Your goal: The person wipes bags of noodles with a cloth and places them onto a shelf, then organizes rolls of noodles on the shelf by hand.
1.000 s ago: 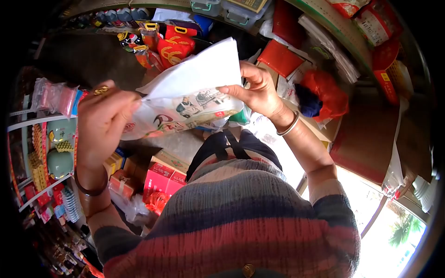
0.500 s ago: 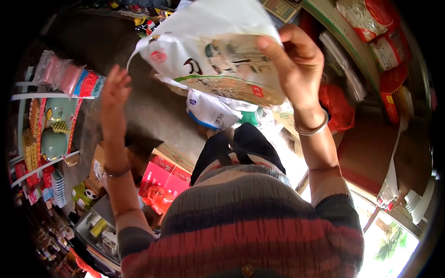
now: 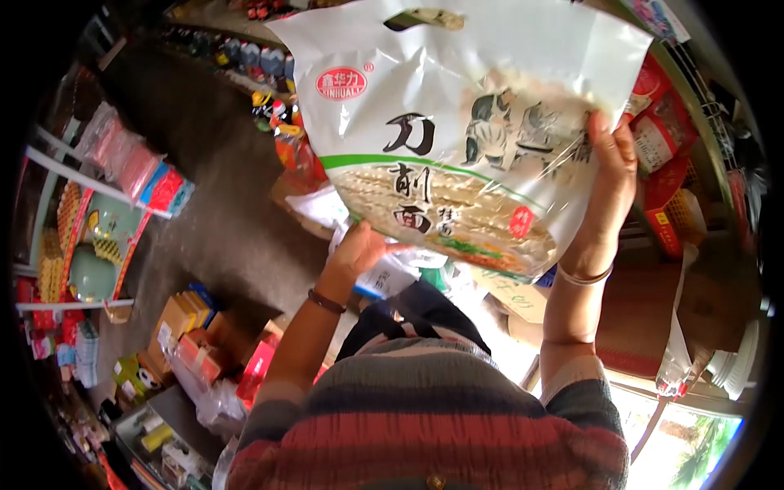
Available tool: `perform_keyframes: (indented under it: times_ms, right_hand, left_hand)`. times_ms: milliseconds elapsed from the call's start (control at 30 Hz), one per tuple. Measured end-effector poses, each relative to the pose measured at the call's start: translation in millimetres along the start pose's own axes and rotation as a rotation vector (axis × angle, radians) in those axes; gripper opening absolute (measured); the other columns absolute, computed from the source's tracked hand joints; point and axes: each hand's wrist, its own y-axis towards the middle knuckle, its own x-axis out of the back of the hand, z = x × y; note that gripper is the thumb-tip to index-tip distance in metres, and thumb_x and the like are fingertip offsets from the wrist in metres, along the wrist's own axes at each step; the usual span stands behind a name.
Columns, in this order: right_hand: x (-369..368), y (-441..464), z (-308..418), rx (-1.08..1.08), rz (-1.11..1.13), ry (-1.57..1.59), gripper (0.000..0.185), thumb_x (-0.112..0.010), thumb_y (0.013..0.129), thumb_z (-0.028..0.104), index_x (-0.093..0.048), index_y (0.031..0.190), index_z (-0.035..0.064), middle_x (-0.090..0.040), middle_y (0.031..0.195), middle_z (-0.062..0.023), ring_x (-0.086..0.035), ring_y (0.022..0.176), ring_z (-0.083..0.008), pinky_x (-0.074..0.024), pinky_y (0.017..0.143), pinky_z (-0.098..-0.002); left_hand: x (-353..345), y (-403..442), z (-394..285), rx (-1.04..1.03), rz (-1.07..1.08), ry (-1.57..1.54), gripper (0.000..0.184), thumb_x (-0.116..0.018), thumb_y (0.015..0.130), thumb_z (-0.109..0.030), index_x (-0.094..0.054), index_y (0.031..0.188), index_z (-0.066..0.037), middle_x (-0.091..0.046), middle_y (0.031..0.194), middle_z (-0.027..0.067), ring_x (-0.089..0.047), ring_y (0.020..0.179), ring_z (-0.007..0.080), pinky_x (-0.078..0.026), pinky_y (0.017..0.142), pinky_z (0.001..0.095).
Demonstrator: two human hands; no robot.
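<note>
One bag of knife-cut noodles is located in front of the person, raised above the floor, tilted, printed face toward the camera. It bears one red oval logo and three large black characters.

Right hand: positioned at the bag's right edge; grip pinches this edge, thumb on the front face. One silver bangle encircles the wrist.

Left hand: positioned at the bag's lower left edge; whether its grip is pressed together cannot be determined. One dark bracelet encircles the wrist.

Surroundings: right of the bag, two red-and-white packets; below the bag, one cardboard carton and one blue-and-white package.
</note>
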Motion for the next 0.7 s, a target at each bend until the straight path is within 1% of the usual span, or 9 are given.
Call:
perform_keyframes:
  times_ms: [33,100,200,300,367,400,433,600,700]
  right_hand:
    - [5.3,2.9,1.3,-0.022,-0.043,-0.013,0.008,-0.065,0.082,0.014,-0.063,0.08,0.0076,-0.061,0.076,0.0039,-0.049,0.07,-0.0029,-0.0362,0.069,-0.0174]
    - [30.5,12.8,-17.3,-0.029,-0.055,-0.114,0.009,-0.064,0.083,0.016,-0.063,0.077,0.0091,-0.06,0.076,0.0053,-0.048,0.071,-0.0028,-0.0357,0.068,-0.0185]
    - [53.3,21.1,-40.9,-0.159,-0.101,-0.012,0.012,-0.062,0.084,0.012,-0.06,0.073,0.0098,-0.06,0.074,0.0049,-0.049,0.067,-0.0034,-0.038,0.066,-0.0189]
    - [87.3,32.9,-73.6,-0.261,-0.122,0.085,0.009,-0.06,0.084,0.01,-0.06,0.076,0.007,-0.062,0.075,0.0008,-0.052,0.067,-0.005,-0.0414,0.063,-0.0198]
    - [101.7,44.0,-88.1,-0.299,-0.178,0.123,0.008,-0.06,0.085,0.01,-0.06,0.078,0.006,-0.062,0.075,-0.0004,-0.054,0.067,-0.0061,-0.0429,0.064,-0.0204]
    - [107.5,53.7,-95.4,-0.32,-0.205,0.144,0.007,-0.059,0.085,0.01,-0.06,0.079,0.0055,-0.062,0.075,-0.0011,-0.054,0.068,-0.0066,-0.0436,0.064,-0.0207]
    - [115.6,69.0,-102.3,-0.312,-0.208,0.132,0.007,-0.059,0.085,0.01,-0.06,0.08,0.0051,-0.062,0.076,-0.0015,-0.055,0.068,-0.0074,-0.0442,0.064,-0.0211]
    - [145.4,163.3,-110.8,-0.353,-0.225,0.084,0.011,-0.059,0.084,0.011,-0.06,0.088,0.0006,-0.063,0.083,-0.0053,-0.058,0.071,-0.0117,-0.0471,0.065,-0.0244]
    - [157.7,240.1,-111.8,-0.334,-0.202,0.176,0.014,-0.06,0.083,0.011,-0.059,0.09,-0.0011,-0.063,0.084,-0.0076,-0.06,0.074,-0.0154,-0.0484,0.065,-0.027]
  left_hand:
    - [-11.9,0.7,4.3,-0.035,-0.023,-0.672,0.067,-0.061,0.081,-0.034,-0.029,0.135,-0.01,-0.037,0.136,0.0113,-0.04,0.121,0.0317,-0.04,0.094,0.0542]
    - [-8.9,4.1,15.1,-0.015,-0.188,-0.627,0.071,-0.062,0.08,-0.04,-0.028,0.136,-0.012,-0.038,0.136,0.0118,-0.04,0.121,0.0319,-0.044,0.091,0.05]
    - [-1.7,4.0,23.6,0.065,-0.24,-0.521,0.069,-0.059,0.082,-0.042,-0.028,0.135,-0.012,-0.038,0.136,0.0109,-0.038,0.123,0.0313,-0.043,0.092,0.0497]
    - [3.6,8.2,20.4,0.167,-0.335,-0.572,0.058,-0.062,0.083,-0.026,-0.033,0.131,-0.012,-0.045,0.128,0.012,-0.05,0.111,0.0329,-0.049,0.086,0.0505]
    - [-14.8,24.9,-4.9,0.151,-0.42,-0.459,0.056,-0.059,0.084,-0.019,-0.03,0.131,-0.014,-0.047,0.125,0.013,-0.053,0.107,0.0317,-0.053,0.079,0.0475]
    - [-20.3,36.0,-13.9,0.134,-0.448,-0.427,0.055,-0.056,0.085,-0.014,-0.028,0.131,-0.017,-0.048,0.122,0.0135,-0.055,0.104,0.0317,-0.056,0.073,0.046]
    - [-21.7,48.5,-19.4,0.131,-0.449,-0.299,0.051,-0.056,0.087,-0.022,-0.031,0.131,-0.014,-0.046,0.126,0.0124,-0.054,0.106,0.0331,-0.054,0.077,0.0478]
    - [-23.0,143.9,-51.8,0.217,-0.503,-0.233,0.032,-0.052,0.09,-0.019,-0.044,0.118,-0.006,-0.057,0.108,0.0123,-0.06,0.093,0.026,-0.056,0.073,0.0447]
    - [-38.8,219.3,-88.1,0.28,-0.458,-0.2,0.031,-0.055,0.089,-0.022,-0.047,0.115,-0.007,-0.058,0.108,0.0108,-0.06,0.093,0.0249,-0.054,0.078,0.0413]
